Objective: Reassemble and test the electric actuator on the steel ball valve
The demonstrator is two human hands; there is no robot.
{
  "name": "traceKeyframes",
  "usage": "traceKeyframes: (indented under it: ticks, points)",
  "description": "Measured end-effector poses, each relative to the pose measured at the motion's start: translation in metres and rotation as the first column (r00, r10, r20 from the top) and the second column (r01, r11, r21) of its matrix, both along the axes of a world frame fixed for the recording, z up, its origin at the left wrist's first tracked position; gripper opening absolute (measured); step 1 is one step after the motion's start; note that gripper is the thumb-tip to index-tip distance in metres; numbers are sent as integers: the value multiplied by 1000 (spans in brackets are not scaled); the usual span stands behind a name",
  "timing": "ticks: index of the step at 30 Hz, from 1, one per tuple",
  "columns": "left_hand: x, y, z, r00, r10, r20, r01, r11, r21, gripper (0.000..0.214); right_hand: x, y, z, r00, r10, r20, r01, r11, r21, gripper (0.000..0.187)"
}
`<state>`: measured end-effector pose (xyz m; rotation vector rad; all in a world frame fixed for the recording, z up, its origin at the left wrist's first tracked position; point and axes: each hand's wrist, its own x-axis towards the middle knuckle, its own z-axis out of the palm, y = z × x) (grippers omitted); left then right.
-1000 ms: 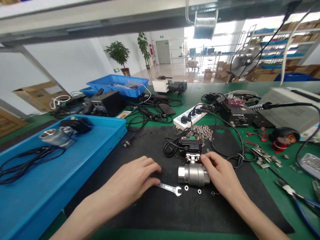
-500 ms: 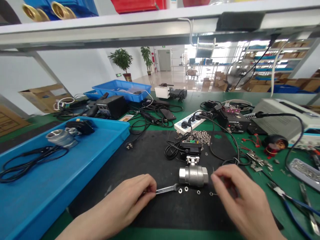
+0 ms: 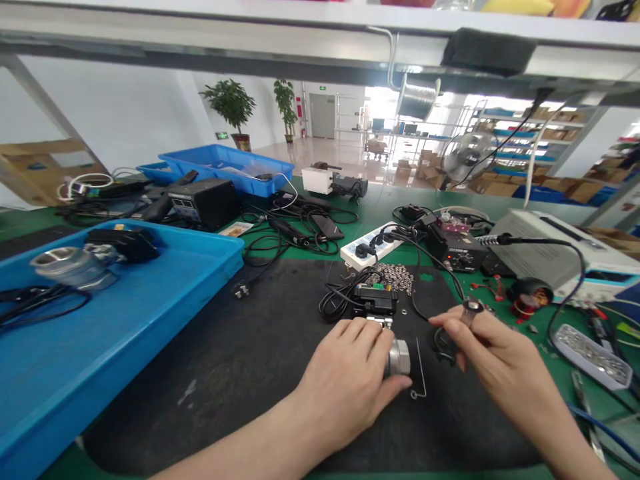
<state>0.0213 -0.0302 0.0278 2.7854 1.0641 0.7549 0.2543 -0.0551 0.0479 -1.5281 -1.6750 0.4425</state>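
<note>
Your left hand point(image 3: 350, 373) lies palm-down over the valve point(image 3: 399, 358), fingers wrapped across its body, so that only the round steel end shows past your fingertips. The valve sits on the black mat point(image 3: 240, 347), at the middle of the bench point(image 3: 400, 200) and towards its front edge. Its stem end touches the black actuator point(image 3: 375, 298), which lies just behind it with a cable coiled at its left.

Your right hand point(image 3: 495, 360) hovers just to the right of the valve, apart from it, thumb and fingers drawn together. Whether it grips anything cannot be told, as cables behind it confuse the view. A thin bent wire point(image 3: 421, 373) lies on the mat between your two hands.

Behind the actuator is a heap of washers point(image 3: 396, 273), and behind that a white power strip point(image 3: 367, 245). A blue tray point(image 3: 150, 300) takes up the left end of the bench and holds a second valve point(image 3: 70, 267). A soldering station point(image 3: 457, 250) stands to the right of the power strip.
</note>
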Motion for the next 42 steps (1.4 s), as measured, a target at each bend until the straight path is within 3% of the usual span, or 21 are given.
traceKeyframes:
  ticks: [2,6,10,14,18,23,27,30,35,38,42]
  points:
    - [7,6,-10,991,4,-133,-5,1000,-12,48,4,9,3,993,5,-117,-11,999,-53,29]
    - [10,6,-21,992,1,-130,-13,995,-95,49,-5,20,3,965,48,-258,-79,991,-111,23]
    - [4,2,-33,997,14,-77,-26,988,-151,62,-16,25,-4,979,90,-185,-106,991,-81,16]
    - [3,2,-43,998,7,-67,-17,986,-163,60,-21,25,-7,986,126,-107,-129,991,-24,8]
    - [3,3,-48,999,-5,-54,-3,989,-148,58,-19,27,-1,969,248,2,-247,969,26,7]
    - [2,3,-49,1000,-3,-30,-1,989,-145,55,-15,41,11,911,402,93,-393,914,-102,11]
    - [3,3,-49,999,-2,-34,-2,992,-125,55,-7,44,13,888,429,168,-404,900,-161,15]
    - [4,3,-50,999,4,-41,-8,994,-108,55,8,39,1,925,349,151,-325,931,-164,16]
    - [3,3,-50,999,-8,-50,4,996,-86,55,30,33,-42,975,222,5,-216,955,-202,14]
    - [2,3,-51,999,-10,-52,6,996,-94,55,31,32,-60,968,210,139,-188,970,-151,17]
    - [2,3,-52,999,-10,-42,5,994,-106,56,34,29,-59,906,229,357,-207,973,-99,16]
